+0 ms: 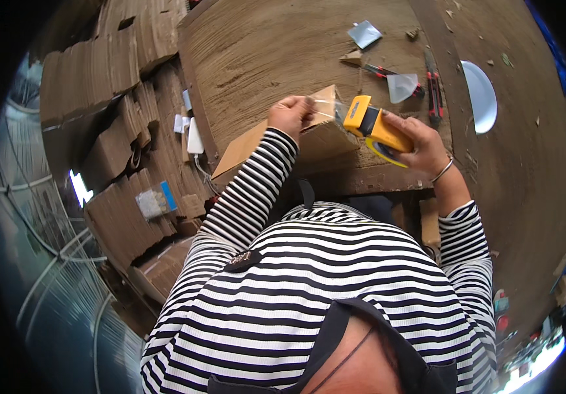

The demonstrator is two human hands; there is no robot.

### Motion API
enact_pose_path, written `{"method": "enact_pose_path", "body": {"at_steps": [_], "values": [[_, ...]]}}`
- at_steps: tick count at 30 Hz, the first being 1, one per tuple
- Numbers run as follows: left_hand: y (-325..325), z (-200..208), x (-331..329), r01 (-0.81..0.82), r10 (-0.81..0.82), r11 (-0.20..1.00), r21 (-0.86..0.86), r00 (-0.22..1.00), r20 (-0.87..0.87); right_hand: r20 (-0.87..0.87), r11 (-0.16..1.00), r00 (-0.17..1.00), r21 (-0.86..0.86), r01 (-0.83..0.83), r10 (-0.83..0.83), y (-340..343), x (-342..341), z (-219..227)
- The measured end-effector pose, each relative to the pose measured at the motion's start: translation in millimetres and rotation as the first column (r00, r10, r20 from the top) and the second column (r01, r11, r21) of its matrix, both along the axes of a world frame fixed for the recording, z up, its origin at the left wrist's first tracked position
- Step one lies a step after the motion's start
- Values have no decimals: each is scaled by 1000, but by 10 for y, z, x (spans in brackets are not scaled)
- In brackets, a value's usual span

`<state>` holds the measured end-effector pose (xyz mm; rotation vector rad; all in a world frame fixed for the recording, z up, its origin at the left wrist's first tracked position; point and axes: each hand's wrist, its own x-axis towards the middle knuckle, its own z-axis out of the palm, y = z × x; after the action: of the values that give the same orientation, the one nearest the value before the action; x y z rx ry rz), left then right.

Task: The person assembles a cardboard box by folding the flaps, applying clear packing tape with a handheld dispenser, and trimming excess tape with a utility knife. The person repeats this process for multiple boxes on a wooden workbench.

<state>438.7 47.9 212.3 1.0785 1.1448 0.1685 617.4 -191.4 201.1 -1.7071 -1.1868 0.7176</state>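
A brown cardboard box [243,150] lies at the table's near edge, in front of my chest. My left hand [289,117] is closed at the box, its curled fingers gripping it by the end. In my right hand [425,146] is a yellow tape dispenser [395,133], its black-and-yellow head pointing at the box's right end. Clear tape [339,110] shows between the dispenser and the box. The underside of the box and my left fingertips are partly hidden.
Beyond the dispenser lie red-and-black utility knives [435,88], a translucent scrap [402,87] and a silvery square [364,34]. A white half-round piece [479,97] rests farther right. Stacked flattened cardboard [92,69] stands at left, near a white power bank [195,136] with a cable.
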Motion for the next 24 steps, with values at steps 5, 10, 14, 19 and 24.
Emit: {"method": "enact_pose_path", "body": {"at_steps": [5, 10, 14, 19, 24], "values": [[411, -324, -218, -127, 183, 967, 220, 949, -257, -411, 983, 900, -48, -179, 144, 594, 349, -464], [362, -329, -334, 270, 26, 925, 269, 659, -751, -580, 845, 779, -271, -461, 238, 1029, 592, -467], [299, -160, -338, 605, -185, 791, 87, 372, -910, -588, 807, 763, -295, -512, 269, 1033, 620, -514], [278, -207, -703, 747, -379, 487, 453, 648, -661, -682, 846, 704, -241, -475, 201, 933, 558, -665], [246, -31, -721, 959, -542, 208, -190, -49, -839, -720, 905, 679, -181, -385, 145, 790, 422, -840]]}}
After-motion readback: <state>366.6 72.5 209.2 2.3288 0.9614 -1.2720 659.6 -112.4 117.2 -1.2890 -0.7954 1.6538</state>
